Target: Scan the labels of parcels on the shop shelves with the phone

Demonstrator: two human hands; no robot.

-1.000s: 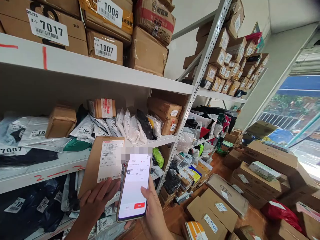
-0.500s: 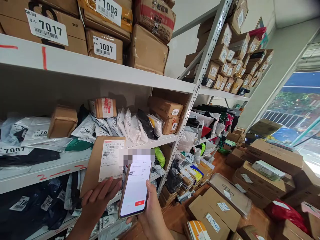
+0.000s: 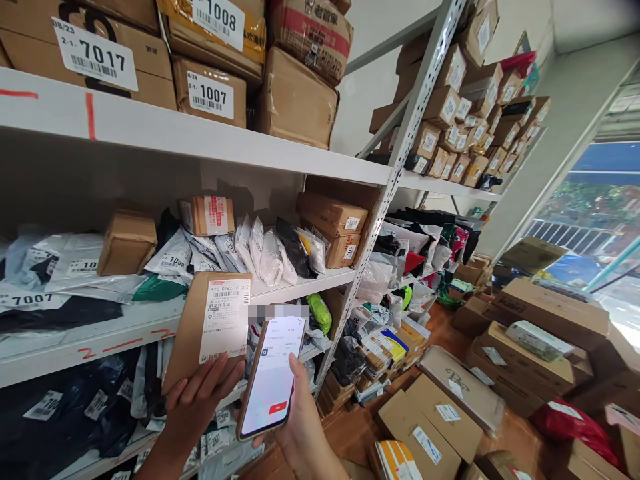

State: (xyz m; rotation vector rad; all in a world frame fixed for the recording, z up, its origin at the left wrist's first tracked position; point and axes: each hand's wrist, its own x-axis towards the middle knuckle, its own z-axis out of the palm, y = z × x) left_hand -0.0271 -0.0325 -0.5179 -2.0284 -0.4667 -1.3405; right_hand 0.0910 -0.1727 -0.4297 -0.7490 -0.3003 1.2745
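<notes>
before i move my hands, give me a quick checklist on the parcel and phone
1. Left hand holding parcel: ok, fingers across its lower front.
2. Left thumb placement: cannot tell, hidden.
3. Label facing the camera: ok.
4. Right hand holding phone: ok, thumb along its right side.
5. Screen lit: ok, red button visible.
6. Screen's small text readable: not ok, too faint.

Daylight from R opening [image 3: 575, 197], partly overexp., shadow under upper shelf [image 3: 225, 142], bright phone screen [image 3: 270, 385], distort. @ edges
</notes>
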